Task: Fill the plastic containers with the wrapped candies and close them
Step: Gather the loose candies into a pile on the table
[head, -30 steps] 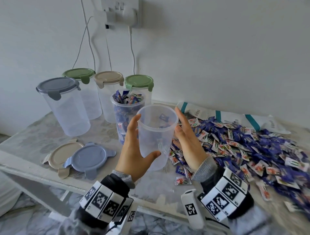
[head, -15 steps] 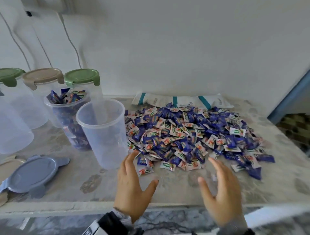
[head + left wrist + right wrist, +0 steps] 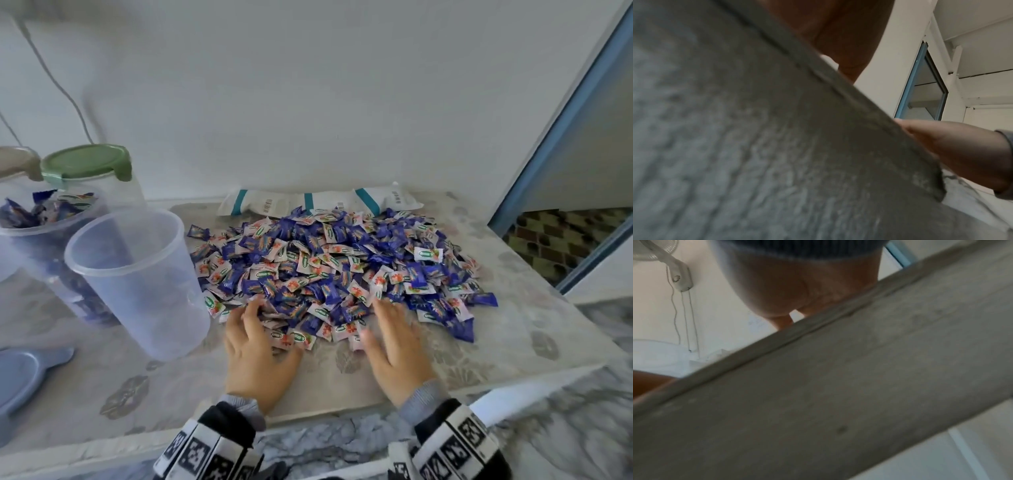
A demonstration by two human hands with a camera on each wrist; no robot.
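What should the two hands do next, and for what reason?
Probably draw together and scoop a handful of candies. The left hand and right hand lie spread at the near edge of the candy pile, holding nothing, and the open container beside the pile looks empty.

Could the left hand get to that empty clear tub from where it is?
Probably yes: the left hand lies at the candy pile's near edge, and the empty tub stands just beside it with bare tabletop between them.

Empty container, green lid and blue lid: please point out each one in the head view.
empty container (image 3: pixel 147 287), head view, front wall.
green lid (image 3: pixel 84 164), head view, top face.
blue lid (image 3: pixel 20 373), head view, top face.
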